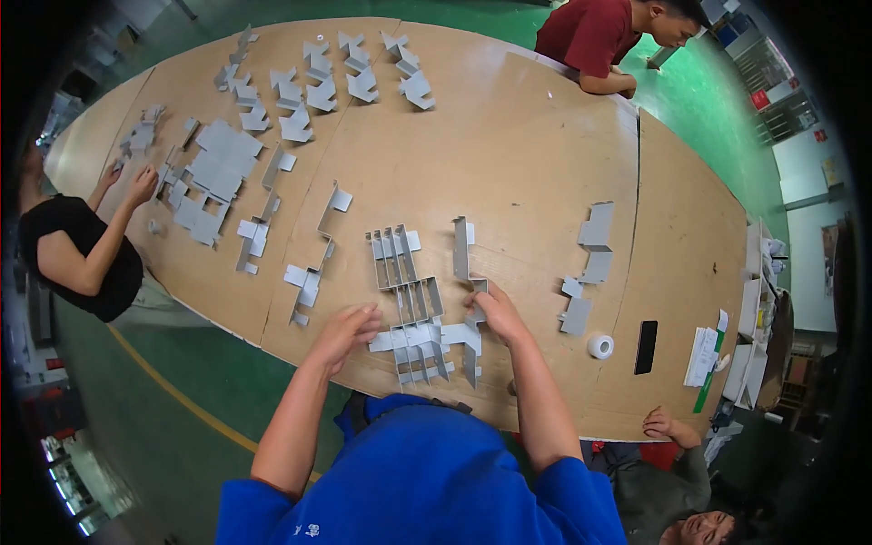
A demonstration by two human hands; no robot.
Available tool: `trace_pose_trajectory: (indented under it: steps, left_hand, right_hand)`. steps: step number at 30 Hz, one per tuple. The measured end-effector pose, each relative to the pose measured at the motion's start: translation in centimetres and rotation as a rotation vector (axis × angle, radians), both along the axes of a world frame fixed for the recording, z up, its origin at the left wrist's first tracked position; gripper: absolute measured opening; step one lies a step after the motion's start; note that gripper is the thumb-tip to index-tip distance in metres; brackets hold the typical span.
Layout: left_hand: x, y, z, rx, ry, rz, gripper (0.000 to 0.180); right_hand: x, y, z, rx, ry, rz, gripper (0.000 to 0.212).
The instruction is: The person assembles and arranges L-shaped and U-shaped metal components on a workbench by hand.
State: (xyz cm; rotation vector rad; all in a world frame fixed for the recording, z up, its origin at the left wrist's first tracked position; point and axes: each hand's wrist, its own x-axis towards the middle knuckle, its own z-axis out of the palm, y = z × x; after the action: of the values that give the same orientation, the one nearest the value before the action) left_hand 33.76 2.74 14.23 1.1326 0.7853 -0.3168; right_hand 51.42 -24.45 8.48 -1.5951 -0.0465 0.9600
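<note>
A grey slotted divider grid (pixel 406 289) made of interlocked plastic strips lies on the cardboard-covered table (pixel 509 154) right in front of me. My left hand (pixel 348 329) rests flat on the table at the grid's lower left, fingers touching its near pieces. My right hand (pixel 490 309) grips a grey upright strip (pixel 462 250) at the grid's right side, near its lower end. Loose grey flaps lie around the grid's near edge.
More grey folded pieces lie left (pixel 309 282), right (pixel 590 254) and in rows at the far side (pixel 318 82). A tape roll (pixel 599 345), a black phone (pixel 646 346) and papers (pixel 704 356) sit at right. Other people work at the left, the far edge and the near right.
</note>
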Motion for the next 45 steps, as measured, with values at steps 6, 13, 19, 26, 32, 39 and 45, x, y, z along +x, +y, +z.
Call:
trace_pose_trajectory:
  steps: [6,13,19,26,32,39,45]
  left_hand:
    - [2.6,-0.8,-4.2,0.057,0.054,-0.131,0.05]
    - [5.0,-1.4,-3.9,0.036,0.118,-0.207,0.06]
    - [5.3,-1.1,-4.2,0.025,0.153,-0.226,0.065]
    - [6.6,-3.4,-5.4,0.121,0.07,-0.12,0.061]
    - [6.8,-4.0,-6.7,0.108,-0.008,-0.081,0.06]
    - [8.0,-5.4,-4.9,0.326,0.185,0.013,0.066]
    - [8.1,-5.2,-3.9,0.266,0.212,-0.001,0.073]
  right_hand:
    - [0.2,2.5,-0.2,-0.001,0.039,0.032,0.057]
    - [-1.2,4.5,-3.1,0.037,0.035,0.057,0.059]
    - [-2.2,4.9,-2.8,-0.253,-0.361,0.199,0.059]
    - [-1.5,4.8,-2.9,-0.399,-0.497,0.29,0.052]
    - [-1.4,4.2,-4.3,-0.332,-0.581,0.263,0.05]
    - [-2.5,6.4,-0.8,-0.488,-0.513,0.275,0.05]
    - [-2.0,6.1,-1.0,-0.516,-0.494,0.331,0.048]
